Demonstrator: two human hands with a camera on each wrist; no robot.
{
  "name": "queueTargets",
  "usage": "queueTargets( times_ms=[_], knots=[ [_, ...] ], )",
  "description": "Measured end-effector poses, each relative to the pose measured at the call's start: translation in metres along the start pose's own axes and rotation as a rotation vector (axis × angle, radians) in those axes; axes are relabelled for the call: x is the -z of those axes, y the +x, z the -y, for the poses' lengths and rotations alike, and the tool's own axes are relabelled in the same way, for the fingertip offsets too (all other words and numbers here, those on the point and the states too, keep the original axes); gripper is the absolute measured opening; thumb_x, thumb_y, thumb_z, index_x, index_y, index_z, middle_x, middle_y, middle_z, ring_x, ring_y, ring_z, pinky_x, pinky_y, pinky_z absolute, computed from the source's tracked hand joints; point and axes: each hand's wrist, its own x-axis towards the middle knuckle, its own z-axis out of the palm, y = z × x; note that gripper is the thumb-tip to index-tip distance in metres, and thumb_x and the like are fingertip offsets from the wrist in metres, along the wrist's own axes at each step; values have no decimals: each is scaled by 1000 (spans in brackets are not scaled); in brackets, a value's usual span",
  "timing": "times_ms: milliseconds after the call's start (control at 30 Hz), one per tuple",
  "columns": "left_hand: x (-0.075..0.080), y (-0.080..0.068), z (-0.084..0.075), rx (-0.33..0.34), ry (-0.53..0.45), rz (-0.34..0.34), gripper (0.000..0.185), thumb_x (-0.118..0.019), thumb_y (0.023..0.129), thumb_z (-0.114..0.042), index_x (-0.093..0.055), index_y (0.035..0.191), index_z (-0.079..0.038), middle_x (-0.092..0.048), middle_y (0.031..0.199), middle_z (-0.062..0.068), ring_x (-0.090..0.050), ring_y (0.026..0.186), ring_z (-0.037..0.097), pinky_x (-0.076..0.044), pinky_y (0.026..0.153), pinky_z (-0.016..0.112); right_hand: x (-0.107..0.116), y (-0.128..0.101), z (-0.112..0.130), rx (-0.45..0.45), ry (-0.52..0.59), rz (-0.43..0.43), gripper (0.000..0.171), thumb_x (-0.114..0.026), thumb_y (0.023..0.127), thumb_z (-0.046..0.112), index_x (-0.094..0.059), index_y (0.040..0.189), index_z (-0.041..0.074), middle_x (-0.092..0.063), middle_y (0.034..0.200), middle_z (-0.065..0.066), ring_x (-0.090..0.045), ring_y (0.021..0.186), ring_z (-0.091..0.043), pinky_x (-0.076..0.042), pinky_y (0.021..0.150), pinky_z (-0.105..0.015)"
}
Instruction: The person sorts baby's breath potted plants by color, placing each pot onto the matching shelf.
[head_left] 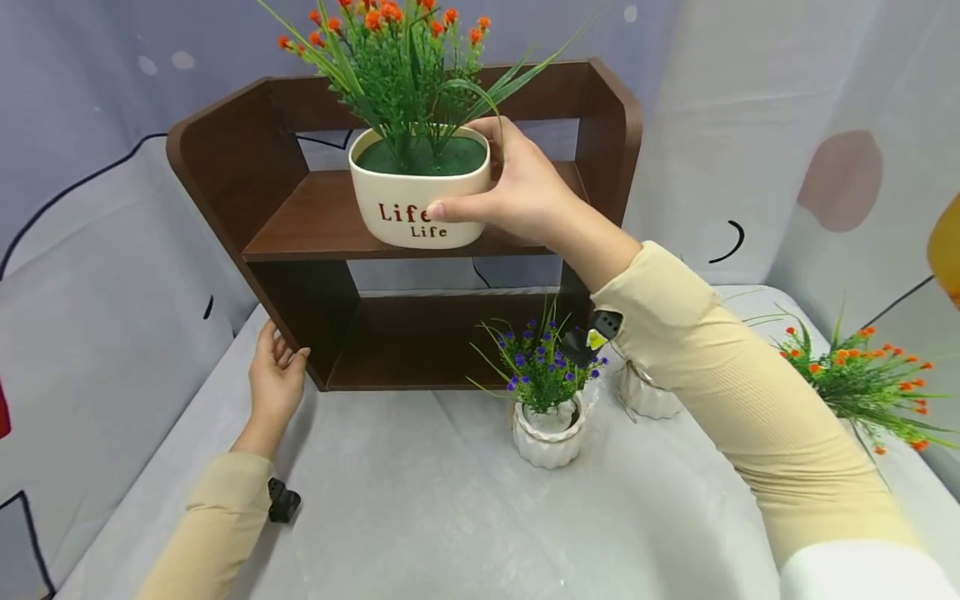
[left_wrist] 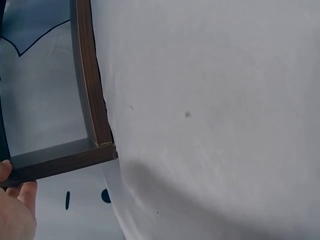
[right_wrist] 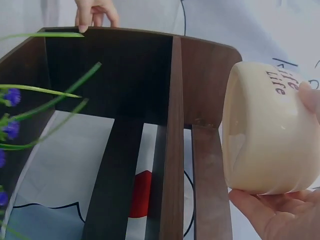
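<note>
My right hand [head_left: 528,187] grips a cream oval flower pot [head_left: 420,208] by its right end, thumb across the "Life" lettering on its front. Orange flowers and long green leaves [head_left: 412,75] rise from the pot. In the head view it overlaps the upper board of a dark brown two-tier shelf [head_left: 300,212]. The right wrist view shows the pot's underside [right_wrist: 235,135] apart from the boards. Down at the shelf's lower left, my left hand [head_left: 277,371] holds the side panel's edge, with thumb and fingers on either side of the panel [left_wrist: 65,165] in the left wrist view.
A small white pot [head_left: 550,442] with purple flowers stands in front of the shelf's lower right. Behind my right sleeve is another white pot [head_left: 648,396]. An orange-flowered plant [head_left: 862,383] is at far right. The table [head_left: 420,517] has a pale cloth; printed curtains [head_left: 720,125] hang behind.
</note>
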Motion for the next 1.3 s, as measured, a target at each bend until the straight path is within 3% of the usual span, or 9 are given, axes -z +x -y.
queueTargets(
  times_ms=[200,333,467,567,833,1033,1300],
  knots=[
    [1,-2,-3,0,-14,-1,57,-54,87,16,-41,140,-2,-54,130,27,-51,102,-8,-44,85,2,-13,17,8,-29,34,9,86,-85,67,23,-34,136,9,-51,129,-4,-53,111,-9,-47,91,-20],
    [4,-5,-4,22,26,15,57,-54,88,13,-39,141,-4,-54,131,25,-55,110,5,-44,85,2,-23,28,11,-41,69,33,90,-86,67,24,-32,138,11,-51,128,-4,-54,109,-9,-47,90,-19],
    [6,-6,-1,17,26,20,58,-54,88,13,-39,141,-4,-54,130,26,-54,107,0,-43,85,2,-32,39,18,-58,66,56,93,-85,67,27,-31,140,13,-52,127,-3,-54,109,-10,-46,90,-18],
    [5,-6,0,-1,5,10,57,-54,87,15,-40,140,-2,-54,129,28,-49,100,-12,-44,84,1,-36,47,23,-57,31,71,92,-85,67,29,-31,140,13,-52,127,-2,-53,110,-10,-45,89,-16],
    [9,-7,-3,-24,14,-3,56,-53,87,16,-40,139,-1,-54,129,28,-50,104,-9,-43,85,2,-52,63,23,-52,88,111,95,-85,67,24,-28,143,12,-52,128,-4,-53,111,-11,-46,87,-15],
    [13,-9,-1,-18,11,-10,56,-52,86,18,-40,138,1,-54,129,29,-48,100,-14,-43,84,1,-65,72,19,-90,104,94,88,-86,66,23,-35,137,11,-52,126,-2,-53,110,-10,-46,86,-15],
    [13,-9,-3,23,29,1,57,-53,88,14,-39,140,-2,-53,132,26,-52,109,0,-44,86,2,-73,80,10,-179,94,147,94,-82,72,29,-25,147,15,-47,131,-3,-53,112,-12,-47,89,-19]
  ],
)
